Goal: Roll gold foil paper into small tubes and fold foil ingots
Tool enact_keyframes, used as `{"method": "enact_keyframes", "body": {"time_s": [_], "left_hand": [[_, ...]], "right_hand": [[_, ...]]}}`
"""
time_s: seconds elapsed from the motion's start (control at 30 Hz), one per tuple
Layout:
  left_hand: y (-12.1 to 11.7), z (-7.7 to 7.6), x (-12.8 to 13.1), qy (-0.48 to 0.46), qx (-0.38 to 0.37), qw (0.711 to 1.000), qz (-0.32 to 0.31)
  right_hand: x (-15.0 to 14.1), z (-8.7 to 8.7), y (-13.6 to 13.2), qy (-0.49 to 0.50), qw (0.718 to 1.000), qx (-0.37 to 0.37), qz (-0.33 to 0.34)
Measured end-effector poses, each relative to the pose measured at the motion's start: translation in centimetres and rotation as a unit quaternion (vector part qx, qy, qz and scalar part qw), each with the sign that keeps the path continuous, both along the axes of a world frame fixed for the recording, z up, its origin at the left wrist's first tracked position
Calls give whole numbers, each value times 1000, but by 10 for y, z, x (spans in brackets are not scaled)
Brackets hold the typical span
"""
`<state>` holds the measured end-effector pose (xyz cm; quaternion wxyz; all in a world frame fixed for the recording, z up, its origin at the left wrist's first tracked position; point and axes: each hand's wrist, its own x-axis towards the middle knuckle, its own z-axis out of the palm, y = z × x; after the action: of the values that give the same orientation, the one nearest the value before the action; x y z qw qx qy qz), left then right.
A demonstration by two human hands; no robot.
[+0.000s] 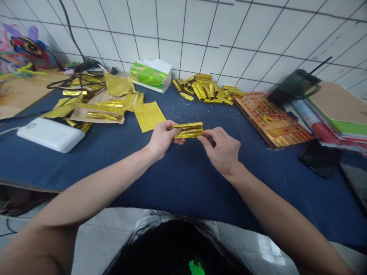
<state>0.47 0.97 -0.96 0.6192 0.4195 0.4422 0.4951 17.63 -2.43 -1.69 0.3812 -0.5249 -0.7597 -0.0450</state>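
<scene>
Both hands hold a folded gold foil paper [188, 130] just above the dark blue table cloth [177, 175]. My left hand [162, 138] pinches its left end, fingers closed round it. My right hand [222, 149] grips its right end with thumb and fingertips. A flat gold foil sheet [148, 115] lies just behind my left hand. A pile of several folded gold pieces [205, 89] sits farther back by the tiled wall. Loose gold sheets [94, 103] are spread on brown paper at the left.
A green tissue box [150, 75] stands at the back. A white power bank [50, 134] lies left. A printed gold-and-red paper stack [272, 120] lies right, with books [338, 114], a black phone [319, 158] and a dark holder [295, 86] beyond. Cables [71, 72] trail at back left.
</scene>
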Motion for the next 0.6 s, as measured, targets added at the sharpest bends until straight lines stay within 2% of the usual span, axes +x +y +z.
{"method": "enact_keyframes", "body": {"time_s": [0.13,0.27,0.33,0.47,0.6], "left_hand": [[0,-1,0,-17,-16,1000,5],[1,-3,-1,-36,-33,999,5],[2,-2,-1,-48,-44,998,-3],[2,0,-2,-65,-70,995,-32],[2,1,-4,-61,-74,994,-56]], "right_hand": [[-1,1,-1,22,1000,-10,8],[-3,1,0,109,990,-53,66],[-4,0,0,178,975,-94,96],[-7,-3,0,298,926,-199,122],[-8,-5,5,346,905,-223,107]]}}
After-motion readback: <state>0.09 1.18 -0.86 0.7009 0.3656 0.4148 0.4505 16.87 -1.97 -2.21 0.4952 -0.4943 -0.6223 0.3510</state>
